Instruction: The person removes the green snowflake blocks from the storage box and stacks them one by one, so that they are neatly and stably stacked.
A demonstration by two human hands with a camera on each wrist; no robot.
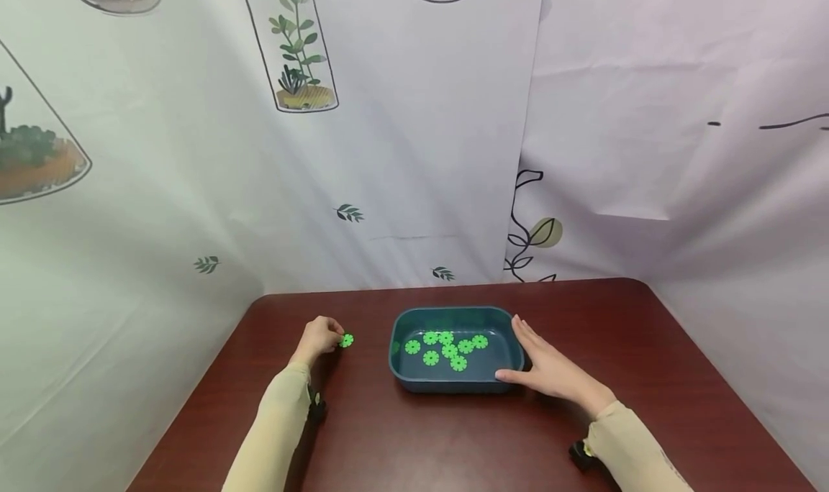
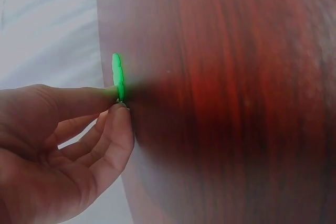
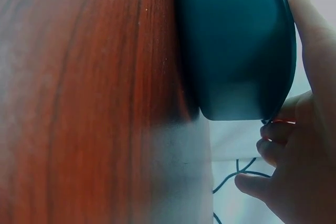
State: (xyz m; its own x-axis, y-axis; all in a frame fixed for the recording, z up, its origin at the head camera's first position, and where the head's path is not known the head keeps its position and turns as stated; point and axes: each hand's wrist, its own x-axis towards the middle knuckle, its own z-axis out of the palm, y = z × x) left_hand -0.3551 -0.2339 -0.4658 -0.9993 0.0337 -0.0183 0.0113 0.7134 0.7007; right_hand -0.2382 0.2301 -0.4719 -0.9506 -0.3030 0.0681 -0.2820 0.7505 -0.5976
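On the left side of the table, my left hand (image 1: 319, 339) pinches a green snowflake disc (image 1: 347, 340) between thumb and fingertips. The left wrist view shows this disc (image 2: 117, 74) edge-on, above the pinching fingertips. A dark teal plastic tray (image 1: 453, 386) stands to the right of that hand, with several matching green discs (image 1: 449, 350) lying flat on its floor. My right hand (image 1: 550, 366) rests against the tray's right end, thumb at the front rim and fingers extended along the side. In the right wrist view, the tray's outer wall (image 3: 236, 51) hides part of the fingers.
The dark red wood-grain table (image 1: 414, 442) has rounded back corners. Behind it and along both sides hangs a white cloth (image 1: 414, 154) printed with plants. Black wrist-worn devices show under both sleeves.
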